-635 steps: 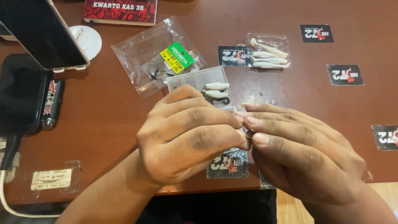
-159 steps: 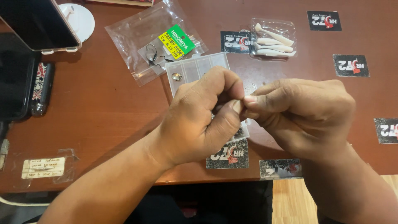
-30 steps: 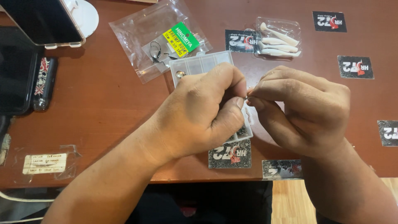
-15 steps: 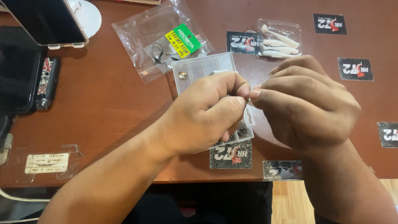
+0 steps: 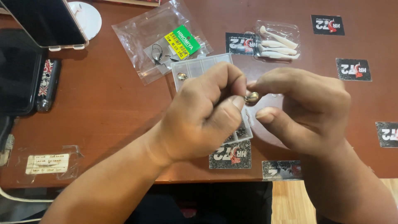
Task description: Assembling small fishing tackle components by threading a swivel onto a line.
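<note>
1. Both hands pinch one small metal sinker [image 5: 251,98] above the clear box [image 5: 199,66]: left hand [image 5: 203,118] and right hand [image 5: 304,110] closed on it
2. Slipping fingertips could drop it onto the bench [image 5: 103,108]

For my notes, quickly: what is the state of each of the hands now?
Left hand: closed, fingertips pinching a small shiny golden metal bead.
Right hand: closed, pinching the same bead.
</note>
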